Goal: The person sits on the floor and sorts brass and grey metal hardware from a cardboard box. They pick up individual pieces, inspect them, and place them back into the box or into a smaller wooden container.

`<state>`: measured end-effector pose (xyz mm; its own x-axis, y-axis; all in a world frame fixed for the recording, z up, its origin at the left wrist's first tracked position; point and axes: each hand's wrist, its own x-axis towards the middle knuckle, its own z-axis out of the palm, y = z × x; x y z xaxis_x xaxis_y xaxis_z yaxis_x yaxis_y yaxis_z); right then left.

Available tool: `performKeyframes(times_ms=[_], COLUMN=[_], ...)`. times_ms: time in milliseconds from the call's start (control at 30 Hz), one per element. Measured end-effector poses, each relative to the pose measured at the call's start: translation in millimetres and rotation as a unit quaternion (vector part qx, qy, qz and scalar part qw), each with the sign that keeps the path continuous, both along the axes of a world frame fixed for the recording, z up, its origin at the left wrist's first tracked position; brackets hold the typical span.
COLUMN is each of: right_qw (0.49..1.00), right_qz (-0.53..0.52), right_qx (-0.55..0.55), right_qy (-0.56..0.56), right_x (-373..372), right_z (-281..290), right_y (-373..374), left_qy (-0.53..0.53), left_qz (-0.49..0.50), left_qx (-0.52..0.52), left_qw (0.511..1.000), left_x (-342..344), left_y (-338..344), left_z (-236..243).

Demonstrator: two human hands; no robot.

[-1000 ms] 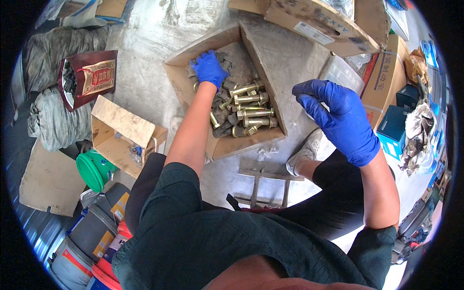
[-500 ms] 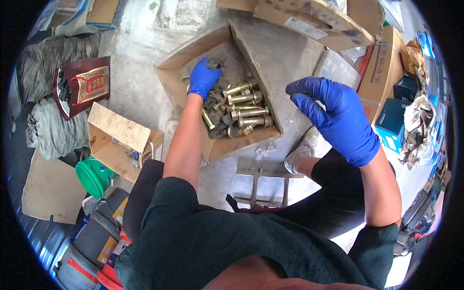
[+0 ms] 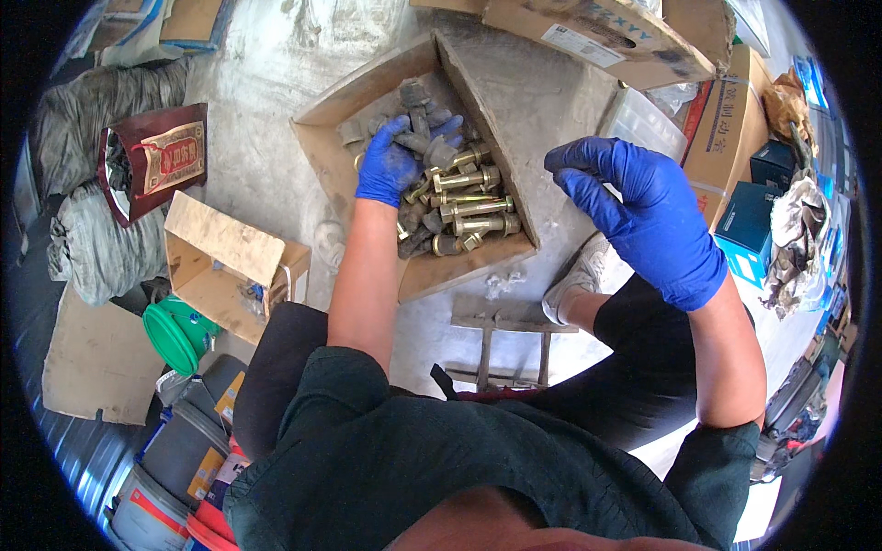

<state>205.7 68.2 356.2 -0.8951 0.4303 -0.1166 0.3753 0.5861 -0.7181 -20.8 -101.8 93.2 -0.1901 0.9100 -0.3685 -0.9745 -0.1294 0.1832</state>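
My left hand [image 3: 386, 165], in a blue glove, grips a dull grey bolt [image 3: 413, 145] inside an open cardboard box [image 3: 322, 138]. Around it lie other dark, dirty metal pieces and several shiny brass-coloured bolts with nuts [image 3: 478, 204]. My right hand [image 3: 638, 216], also gloved, hangs in the air right of the box, fingers curled toward the thumb; whether anything is inside them is hidden.
At left are a small cardboard box [image 3: 220, 234], a maroon bag [image 3: 156, 161], grey sacks, a green bucket [image 3: 179, 335] and grey pails. More cartons [image 3: 597, 41] stand at the back and right. My legs and a low metal frame [image 3: 496, 331] are below the box.
My left hand first moved up within the box, then shifted right and down, and now grips a grey bolt among the pieces. My right hand stays curled, with only slight movement.
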Motion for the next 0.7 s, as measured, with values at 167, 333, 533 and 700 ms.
performKeyframes(times_ms=[167, 333, 533, 700], right_qw=[1.0, 1.0, 1.0, 1.0], right_qz=[0.001, 0.001, -0.002, -0.004], right_qx=[-0.003, -0.005, -0.004, -0.012], right_qy=[0.001, 0.004, -0.004, -0.003], right_x=[-1, -2, -2, -4], right_z=[-3, -3, -3, -4], right_y=[1, -1, -1, -1], left_qy=[-0.089, -0.104, -0.1, -0.018], left_qz=[0.015, -0.016, -0.034, -0.022], left_qx=[0.045, 0.133, 0.111, 0.109], left_qw=[0.995, 0.986, 0.988, 0.994], left_x=[7, 13, 24, 31], left_y=[5, 9, 17, 28], left_z=[3, 3, 24, 50])
